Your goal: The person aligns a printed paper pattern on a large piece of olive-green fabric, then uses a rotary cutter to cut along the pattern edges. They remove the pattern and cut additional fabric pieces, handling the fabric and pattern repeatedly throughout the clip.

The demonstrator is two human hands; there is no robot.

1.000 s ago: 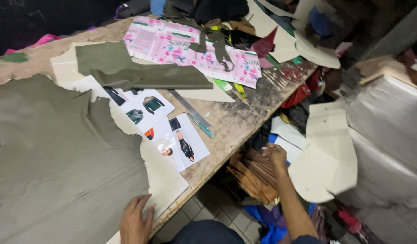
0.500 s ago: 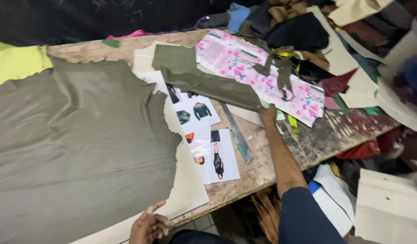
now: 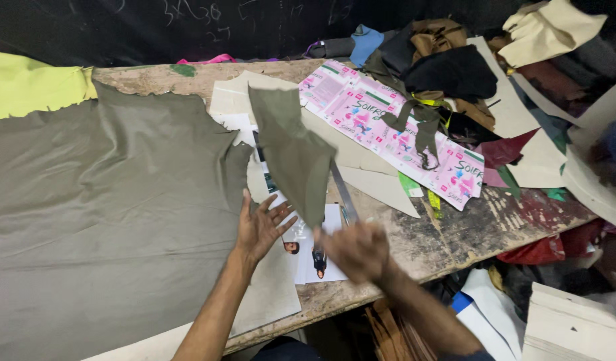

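I see my left hand (image 3: 260, 226) spread flat, fingers splayed, palm down over the printed photo sheets (image 3: 313, 251), its grip fully open and holding nothing. My right hand (image 3: 356, 251) is blurred, raised above the table (image 3: 448, 241); its grip looks closed on the lower corner of an olive leather piece (image 3: 291, 150) that hangs lifted over the table's middle. The large olive hide (image 3: 101, 214) covers the left side. The table's near edge runs just below both wrists; scraps crowd the right.
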